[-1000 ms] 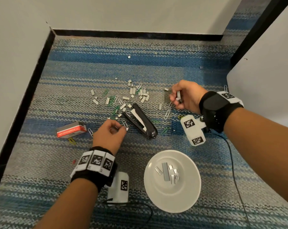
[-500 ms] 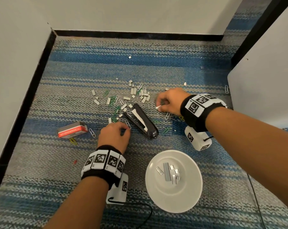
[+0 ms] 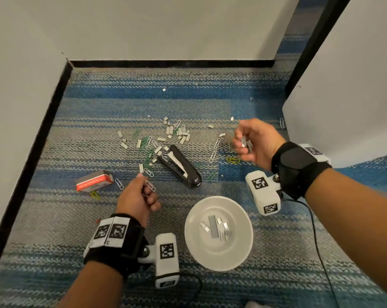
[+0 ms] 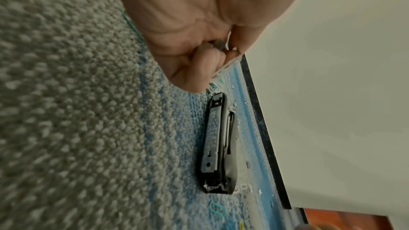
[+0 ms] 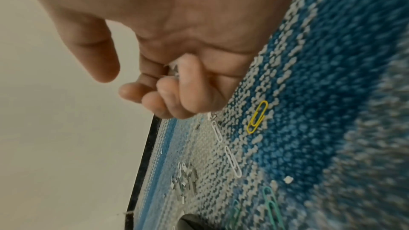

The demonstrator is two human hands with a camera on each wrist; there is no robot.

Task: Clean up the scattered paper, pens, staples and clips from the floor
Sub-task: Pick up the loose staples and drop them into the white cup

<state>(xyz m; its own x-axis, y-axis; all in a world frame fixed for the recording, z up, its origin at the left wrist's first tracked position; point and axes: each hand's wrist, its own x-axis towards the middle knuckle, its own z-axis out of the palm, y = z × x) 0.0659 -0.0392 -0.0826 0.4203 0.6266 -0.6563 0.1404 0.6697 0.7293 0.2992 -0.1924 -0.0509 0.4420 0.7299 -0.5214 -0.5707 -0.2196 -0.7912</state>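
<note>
**Staple strips and paper clips in hand above striped carpet**

Right hand [image 3: 258, 144] raised palm-up over the carpet [image 3: 81, 218], fingers curled round a small bunch of staple strips [image 3: 246, 143]; thumb apart from the fingers in the right wrist view, with bits of metal showing between the curled fingers [image 5: 175, 97]. Left hand [image 3: 138, 197] low over the carpet, fingers curled, pinching a white paper clip [image 3: 150, 185] against the thumb; something small and grey also tucked in the fist in the left wrist view, too blurred to name.

Between the two hands, a black stapler [image 3: 181, 166] lying open on its side on the carpet. Beyond it, a loose scatter of staple strips [image 3: 181, 134] mixed with green paper clips [image 3: 147, 150] and white ones. Two white paper clips [image 3: 214, 150] lying just left of the right hand, a yellow paper clip [image 3: 232, 160] beneath it, touching neither. Another yellow clip [image 3: 95, 195] beside a red and grey staple box [image 3: 94, 180] at the left.

Near the person, a white plate [image 3: 239, 247] on the carpet holding several staple strips [image 3: 214, 225]. Single strips lying well apart toward the black skirting [image 3: 170, 63] at the far wall.
</note>
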